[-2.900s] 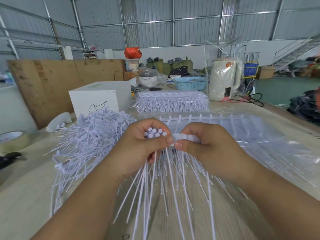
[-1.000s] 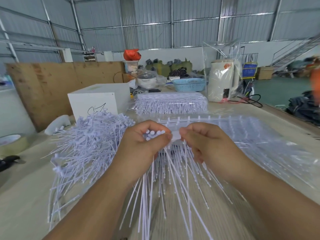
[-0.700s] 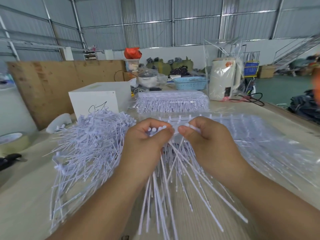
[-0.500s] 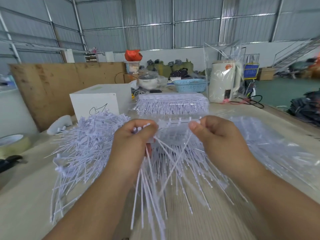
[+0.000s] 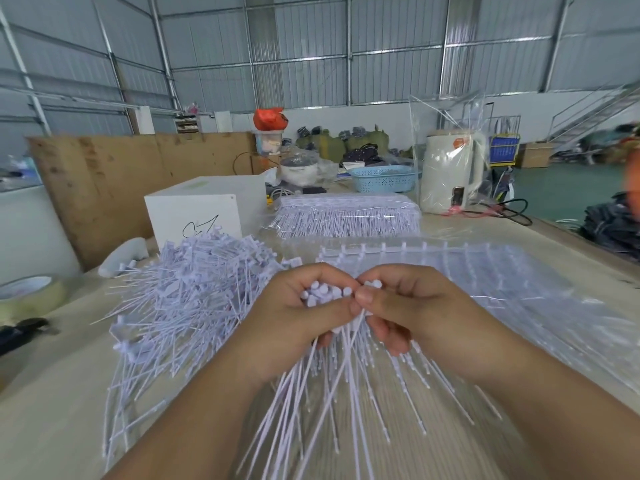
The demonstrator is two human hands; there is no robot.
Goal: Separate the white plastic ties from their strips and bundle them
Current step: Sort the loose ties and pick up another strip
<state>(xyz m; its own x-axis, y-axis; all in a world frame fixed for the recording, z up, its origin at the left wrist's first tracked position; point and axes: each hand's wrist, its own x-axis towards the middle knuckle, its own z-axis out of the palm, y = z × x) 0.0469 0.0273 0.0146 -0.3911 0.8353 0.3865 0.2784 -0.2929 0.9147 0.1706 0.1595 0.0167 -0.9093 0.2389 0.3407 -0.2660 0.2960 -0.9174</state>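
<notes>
My left hand (image 5: pixel 294 317) grips a bundle of white plastic ties (image 5: pixel 323 294) by their round heads, and the thin tails fan down toward me over the table. My right hand (image 5: pixel 405 306) touches it from the right and pinches a few more ties (image 5: pixel 372 284) by their heads against the bundle. A big loose heap of separated ties (image 5: pixel 194 289) lies to the left. Strips of unseparated ties in clear plastic (image 5: pixel 502 282) lie under and beyond my right hand. A second wrapped pack of tie strips (image 5: pixel 346 216) sits farther back.
A white box (image 5: pixel 194 209) stands behind the heap, with a plywood board (image 5: pixel 104 181) behind it. A tape roll (image 5: pixel 31 296) and a black tool (image 5: pixel 20 332) lie at the left edge. A blue basket (image 5: pixel 382 178) and a bagged white kettle (image 5: pixel 450 174) stand at the back.
My hands pulled apart half a second ago, tearing ties off a strip, and have come back together. The right hand now presses its ties against the bundle in the left hand.
</notes>
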